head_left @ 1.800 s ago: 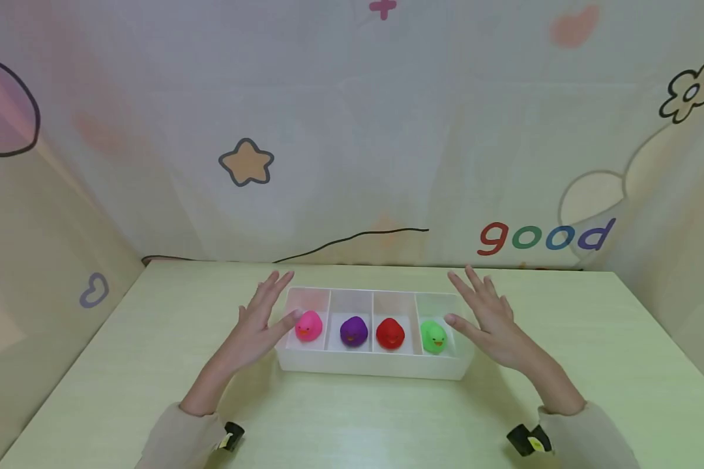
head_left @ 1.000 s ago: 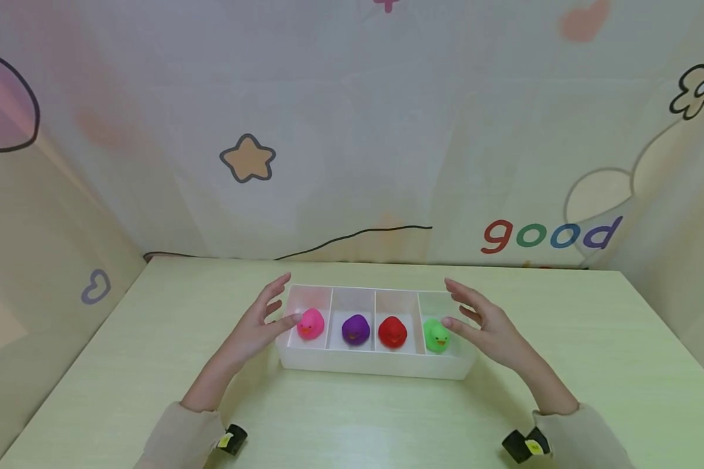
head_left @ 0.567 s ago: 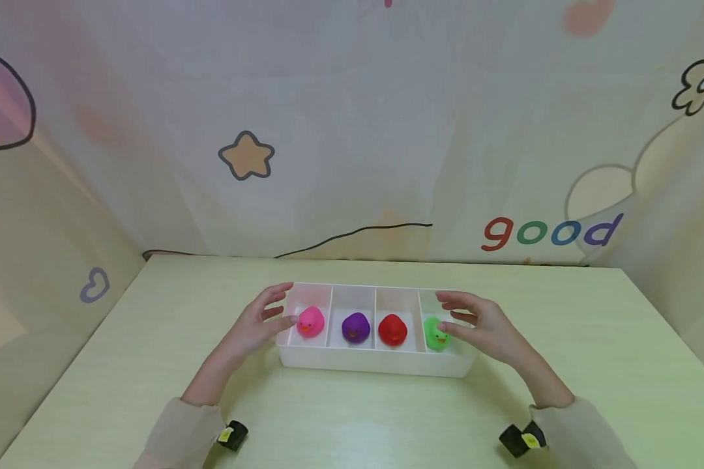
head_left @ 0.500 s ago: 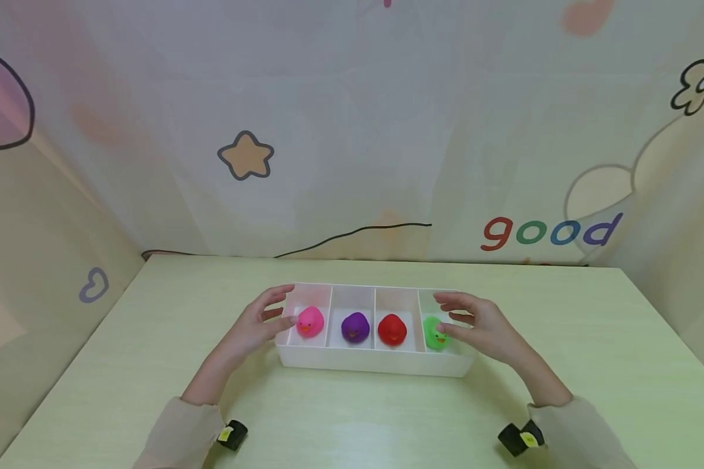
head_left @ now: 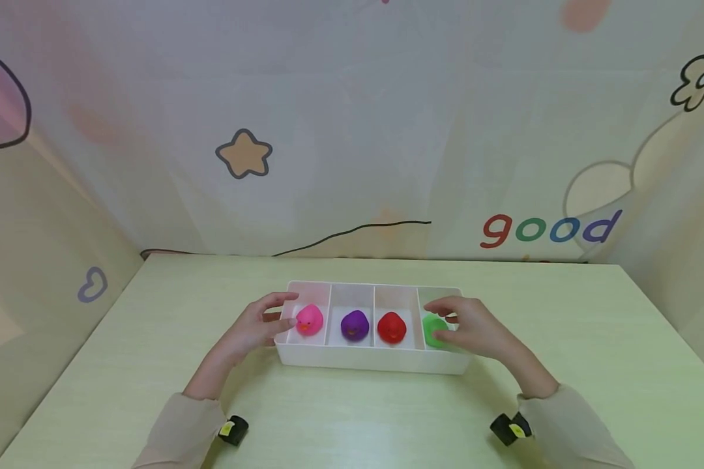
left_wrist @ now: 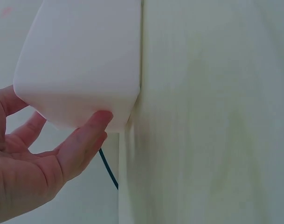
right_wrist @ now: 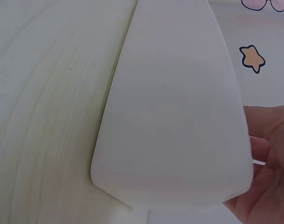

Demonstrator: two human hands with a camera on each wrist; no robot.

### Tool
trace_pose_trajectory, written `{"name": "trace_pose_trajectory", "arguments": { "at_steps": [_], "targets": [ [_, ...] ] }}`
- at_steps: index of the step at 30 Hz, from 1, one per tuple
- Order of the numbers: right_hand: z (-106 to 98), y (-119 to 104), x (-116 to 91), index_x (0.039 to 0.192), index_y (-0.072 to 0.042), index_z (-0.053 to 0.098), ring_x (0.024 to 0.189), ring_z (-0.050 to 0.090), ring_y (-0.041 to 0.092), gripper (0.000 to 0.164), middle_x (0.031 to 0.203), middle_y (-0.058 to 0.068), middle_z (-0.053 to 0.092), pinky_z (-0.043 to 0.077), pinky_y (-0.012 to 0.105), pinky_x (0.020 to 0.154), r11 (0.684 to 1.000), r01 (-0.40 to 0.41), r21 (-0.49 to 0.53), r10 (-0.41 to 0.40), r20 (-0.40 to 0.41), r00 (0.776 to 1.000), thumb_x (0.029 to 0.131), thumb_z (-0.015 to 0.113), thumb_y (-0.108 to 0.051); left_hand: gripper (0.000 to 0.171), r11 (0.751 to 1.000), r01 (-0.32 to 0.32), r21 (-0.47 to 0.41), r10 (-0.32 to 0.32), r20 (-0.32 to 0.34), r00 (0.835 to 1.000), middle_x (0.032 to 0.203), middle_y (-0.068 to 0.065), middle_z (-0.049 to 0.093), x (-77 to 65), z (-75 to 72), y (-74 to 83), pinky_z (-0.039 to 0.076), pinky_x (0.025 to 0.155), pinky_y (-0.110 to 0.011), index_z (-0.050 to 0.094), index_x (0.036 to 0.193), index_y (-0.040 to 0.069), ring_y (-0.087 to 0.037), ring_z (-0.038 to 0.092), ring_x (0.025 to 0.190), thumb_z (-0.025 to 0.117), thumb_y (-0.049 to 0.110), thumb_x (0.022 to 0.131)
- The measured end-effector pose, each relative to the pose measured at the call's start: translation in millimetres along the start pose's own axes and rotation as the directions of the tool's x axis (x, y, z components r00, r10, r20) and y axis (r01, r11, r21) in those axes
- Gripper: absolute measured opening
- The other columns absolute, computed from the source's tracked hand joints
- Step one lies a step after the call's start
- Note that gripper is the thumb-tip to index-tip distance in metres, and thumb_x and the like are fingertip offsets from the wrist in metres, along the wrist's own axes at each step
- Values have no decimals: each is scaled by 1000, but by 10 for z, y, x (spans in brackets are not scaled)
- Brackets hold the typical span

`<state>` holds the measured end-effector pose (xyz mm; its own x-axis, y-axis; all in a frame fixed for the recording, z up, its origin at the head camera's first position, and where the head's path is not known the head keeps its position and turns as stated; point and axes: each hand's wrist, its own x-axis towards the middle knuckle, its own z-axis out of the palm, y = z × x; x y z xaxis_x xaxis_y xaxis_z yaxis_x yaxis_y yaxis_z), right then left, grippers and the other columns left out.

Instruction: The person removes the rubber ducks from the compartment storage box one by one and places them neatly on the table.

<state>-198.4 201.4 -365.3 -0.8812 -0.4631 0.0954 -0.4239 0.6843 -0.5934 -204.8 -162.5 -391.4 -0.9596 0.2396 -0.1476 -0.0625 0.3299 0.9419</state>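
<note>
A white box (head_left: 372, 358) with compartments holds a pink rubber duck (head_left: 311, 319), a purple duck (head_left: 354, 326), a red duck (head_left: 392, 327) and a green duck (head_left: 434, 331), one in each. My left hand (head_left: 257, 326) is at the box's left end, thumb and forefinger apart beside the pink duck. In the left wrist view a fingertip (left_wrist: 103, 116) meets the box's end wall. My right hand (head_left: 475, 329) reaches over the right end, thumb and forefinger apart around the green duck, partly covering it. The box wall hides those fingertips in the right wrist view.
The box stands on a pale wooden table (head_left: 352, 423). Behind it hangs a patterned curtain (head_left: 352, 150) with a star and the word "good". Small black devices are on both wrists, the left one (head_left: 233, 430) and the right one (head_left: 509, 428).
Both hands have lowered toward the box ends, and their fingers have come closer together. The right hand has also moved left, covering more of the green duck. The ducks stay in their compartments.
</note>
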Motion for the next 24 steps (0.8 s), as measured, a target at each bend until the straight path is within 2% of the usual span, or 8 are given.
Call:
{"name": "trace_pose_trajectory", "arguments": {
  "at_steps": [11,24],
  "targets": [
    [41,-102,67,100,4,65,83,57,25,31,95,13,65,51,36,72,983,-44,-179,50,31,998,71,74,-1,48,1000,21,1,-21,-1,1000,138,-17,36,11,-6,-3,52,76,-41,47,131,10,-40,40,121,62,12,86],
    [103,-143,144,95,4,67,78,55,21,28,93,13,65,53,34,69,950,-161,-269,181,53,982,68,73,5,49,999,15,-34,-15,17,1000,137,-16,37,31,-14,-35,52,77,-43,47,130,8,-40,39,121,63,11,85]
  ]
}}
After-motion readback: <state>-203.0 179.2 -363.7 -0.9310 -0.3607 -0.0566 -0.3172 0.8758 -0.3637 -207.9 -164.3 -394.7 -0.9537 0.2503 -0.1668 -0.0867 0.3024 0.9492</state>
